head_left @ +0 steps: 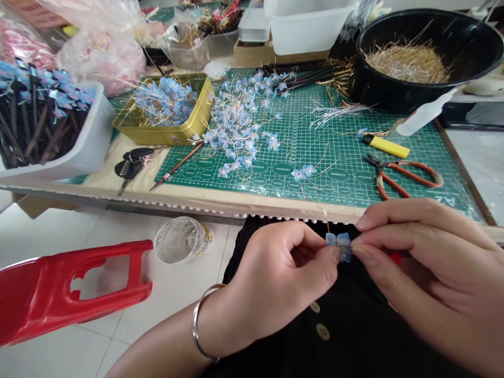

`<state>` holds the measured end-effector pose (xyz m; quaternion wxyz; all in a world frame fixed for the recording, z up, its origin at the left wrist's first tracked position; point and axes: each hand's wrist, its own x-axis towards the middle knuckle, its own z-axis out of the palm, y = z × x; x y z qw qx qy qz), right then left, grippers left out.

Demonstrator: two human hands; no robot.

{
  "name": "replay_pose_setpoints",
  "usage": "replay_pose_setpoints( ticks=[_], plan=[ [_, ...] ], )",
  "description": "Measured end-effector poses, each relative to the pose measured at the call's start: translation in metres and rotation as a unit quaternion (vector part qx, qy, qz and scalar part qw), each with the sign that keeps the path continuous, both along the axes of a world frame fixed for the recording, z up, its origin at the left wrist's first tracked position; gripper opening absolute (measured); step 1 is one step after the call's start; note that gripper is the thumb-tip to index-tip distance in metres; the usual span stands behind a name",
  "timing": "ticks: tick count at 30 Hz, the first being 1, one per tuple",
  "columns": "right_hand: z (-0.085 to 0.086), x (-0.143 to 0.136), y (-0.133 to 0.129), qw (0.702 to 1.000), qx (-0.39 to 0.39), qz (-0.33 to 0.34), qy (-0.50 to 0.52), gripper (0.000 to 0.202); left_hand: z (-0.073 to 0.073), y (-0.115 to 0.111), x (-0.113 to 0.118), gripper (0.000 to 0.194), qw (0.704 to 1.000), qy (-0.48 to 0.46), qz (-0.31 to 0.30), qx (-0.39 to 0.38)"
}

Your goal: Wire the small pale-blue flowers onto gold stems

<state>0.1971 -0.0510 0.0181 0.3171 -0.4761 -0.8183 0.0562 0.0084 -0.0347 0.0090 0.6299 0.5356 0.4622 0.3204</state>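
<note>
Between my two hands is a small blue flower (340, 240) with a thin gold wire running up from it. My left hand (283, 268) pinches its left side between thumb and index finger. On the flower's right edge, the thumb and index finger of my right hand (425, 257) are closed. Both hands are just in front of the table edge, over a black garment. Two more blue flowers (304, 172) on fine wires lie on the green cutting mat (334, 186) beyond. A loose heap of wired blue flowers (240, 115) spreads farther back on the mat.
Orange-handled pliers (409, 173), a yellow lighter (388, 146) and a white bottle (425, 113) lie at right, below a black basin (366, 79). A gold tin (165, 135) and white tub (92, 126) stand left. A red stool (51, 289) and clear plastic tub (179, 240) are below.
</note>
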Motion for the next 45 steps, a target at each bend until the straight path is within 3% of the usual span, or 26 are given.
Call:
replay_pose_setpoints(
  ticks=[10, 17, 22, 27, 36, 39, 45],
  plan=[
    [-0.003, 0.000, 0.000, 0.994, 0.083, 0.046, -0.053, 0.013, 0.001, -0.002, -0.001, 0.015, 0.998, 0.035, -0.007, 0.046],
    [-0.009, 0.002, 0.001, 0.992, 0.095, 0.069, -0.051, 0.015, 0.001, -0.002, -0.001, 0.012, 0.991, 0.059, 0.006, 0.117],
    [-0.009, 0.004, 0.003, 0.998, 0.044, 0.048, -0.015, 0.011, 0.001, -0.001, -0.001, 0.014, 0.990, 0.062, 0.023, 0.121],
    [-0.006, 0.002, 0.000, 0.994, 0.090, 0.040, -0.038, 0.018, 0.001, -0.002, 0.002, 0.015, 0.969, 0.110, 0.037, 0.219],
    [-0.004, -0.005, 0.000, 0.994, 0.090, 0.034, -0.052, 0.020, -0.004, -0.006, 0.004, 0.013, 0.922, 0.166, 0.026, 0.350],
    [-0.005, -0.005, 0.002, 0.994, 0.093, 0.033, -0.038, 0.019, -0.004, -0.005, 0.002, 0.013, 0.918, 0.159, 0.032, 0.361],
    [-0.003, 0.002, -0.003, 0.999, 0.027, 0.025, -0.028, 0.019, -0.003, -0.002, -0.001, 0.017, 0.931, 0.141, 0.060, 0.333]
  ],
)
